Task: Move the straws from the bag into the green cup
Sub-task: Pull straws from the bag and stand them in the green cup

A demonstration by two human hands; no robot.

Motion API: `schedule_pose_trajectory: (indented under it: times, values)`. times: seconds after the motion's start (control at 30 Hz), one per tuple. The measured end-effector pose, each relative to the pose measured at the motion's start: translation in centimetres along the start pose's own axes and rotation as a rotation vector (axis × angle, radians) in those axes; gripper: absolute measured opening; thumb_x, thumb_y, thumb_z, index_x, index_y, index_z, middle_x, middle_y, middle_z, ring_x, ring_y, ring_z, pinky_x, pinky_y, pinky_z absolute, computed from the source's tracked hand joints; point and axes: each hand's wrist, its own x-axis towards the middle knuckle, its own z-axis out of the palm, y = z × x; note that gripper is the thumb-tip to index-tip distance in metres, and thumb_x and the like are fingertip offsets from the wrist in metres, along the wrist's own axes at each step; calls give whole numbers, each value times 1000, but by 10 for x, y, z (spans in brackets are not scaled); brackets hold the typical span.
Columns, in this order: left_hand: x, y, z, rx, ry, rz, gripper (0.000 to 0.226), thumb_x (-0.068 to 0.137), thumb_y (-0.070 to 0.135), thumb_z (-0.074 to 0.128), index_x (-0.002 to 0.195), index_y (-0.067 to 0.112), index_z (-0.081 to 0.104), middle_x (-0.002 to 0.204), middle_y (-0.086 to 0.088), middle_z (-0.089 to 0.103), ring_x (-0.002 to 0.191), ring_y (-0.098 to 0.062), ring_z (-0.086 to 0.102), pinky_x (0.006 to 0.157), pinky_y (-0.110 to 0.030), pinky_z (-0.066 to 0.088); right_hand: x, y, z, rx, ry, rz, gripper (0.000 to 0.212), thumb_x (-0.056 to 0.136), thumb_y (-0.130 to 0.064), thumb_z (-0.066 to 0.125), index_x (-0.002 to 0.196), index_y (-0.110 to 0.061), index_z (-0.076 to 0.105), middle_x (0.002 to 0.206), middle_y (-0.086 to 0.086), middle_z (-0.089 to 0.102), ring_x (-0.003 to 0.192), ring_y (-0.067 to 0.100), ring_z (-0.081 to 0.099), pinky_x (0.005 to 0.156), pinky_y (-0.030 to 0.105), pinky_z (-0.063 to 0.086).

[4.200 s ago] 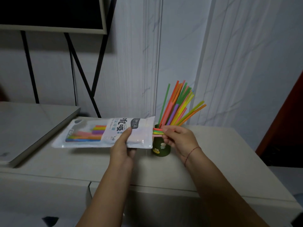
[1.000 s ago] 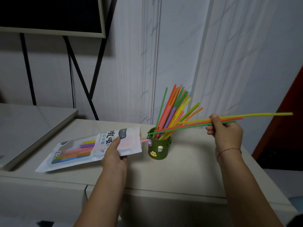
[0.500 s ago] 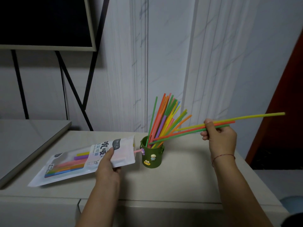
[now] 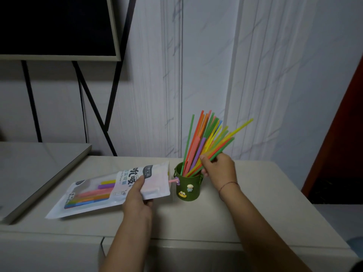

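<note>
Your one head camera looked forward and down from close above the bench [image 4: 255, 203], facing the wall [image 4: 216, 65], both your forearms reaching in from below.

The cup [image 4: 188, 185] is dark olive green, dotted with small charms: a yellow frog-like face, a pale mushroom shape, a lilac flower at the rim. The straws [image 4: 206, 140] in it fan out in orange, bright green, yellow, purple, pink and a little blue. The bag [image 4: 110, 190] is white with black characters and a clear window (pink, purple, yellow, orange, green and blue straws show through). A thin red string [image 4: 228, 184] circles the right wrist. The counter [image 4: 216, 218] is plain cream, the wall [image 4: 255, 65] white with faint grey veins.
</note>
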Motion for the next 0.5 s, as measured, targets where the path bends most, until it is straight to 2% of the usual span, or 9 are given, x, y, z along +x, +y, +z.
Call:
schedule_pose_trajectory:
  times: [0.07, 0.13, 0.2, 0.3, 0.37, 0.43, 0.5]
  values:
    - [0, 1, 0, -10, -4, 2, 63, 79, 4, 72, 136, 12, 47, 127, -8, 64, 80, -16, 66, 48, -31, 57, -4, 4, 10, -31, -57, 30, 21, 88, -25, 60, 78, -8, 65, 55, 1, 60, 43, 8, 55, 53, 21, 49]
    - [1, 2, 0, -6, -9, 6, 61, 80, 3, 71, 136, 12, 48, 127, -8, 64, 79, -15, 65, 46, -28, 56, -6, 8, 16, -40, -102, 62, 21, 88, -25, 61, 83, -6, 66, 55, 0, 59, 43, 8, 55, 50, 17, 49]
    - [1, 3, 1, -1, -17, 5, 59, 80, 3, 71, 135, 12, 49, 127, -7, 64, 83, -16, 66, 51, -27, 58, -7, 10, 17, -58, -117, 81, 19, 86, -25, 64, 84, -6, 66, 54, 0, 59, 37, 5, 53, 43, 12, 45]
    - [-1, 5, 1, -1, -15, 1, 59, 81, 3, 71, 135, 12, 50, 127, -7, 64, 102, -22, 66, 66, -33, 61, -5, 9, 10, 48, -96, 116, 14, 82, -21, 69, 83, -9, 63, 56, 4, 60, 42, 13, 53, 45, 22, 44]
    - [-2, 6, 1, -6, -20, 1, 58, 81, 3, 71, 134, 12, 50, 127, -8, 64, 106, -22, 65, 66, -33, 61, -3, 7, 2, 155, -57, 130, 13, 80, -17, 70, 79, -11, 59, 58, 6, 60, 44, 17, 52, 44, 24, 42]
    - [-4, 6, 1, -10, -28, -4, 58, 81, 3, 71, 133, 13, 49, 127, -8, 64, 109, -24, 65, 72, -36, 60, -3, 7, -4, 193, -8, 124, 15, 81, -17, 69, 77, -12, 56, 56, 7, 59, 44, 18, 51, 42, 23, 42]
    - [-6, 5, 3, 0, -42, -12, 58, 80, 3, 71, 133, 14, 49, 126, -8, 65, 107, -24, 66, 65, -35, 61, -3, 8, -8, 217, 44, 102, 16, 83, -16, 68, 75, -11, 54, 53, 7, 58, 42, 16, 51, 40, 21, 41]
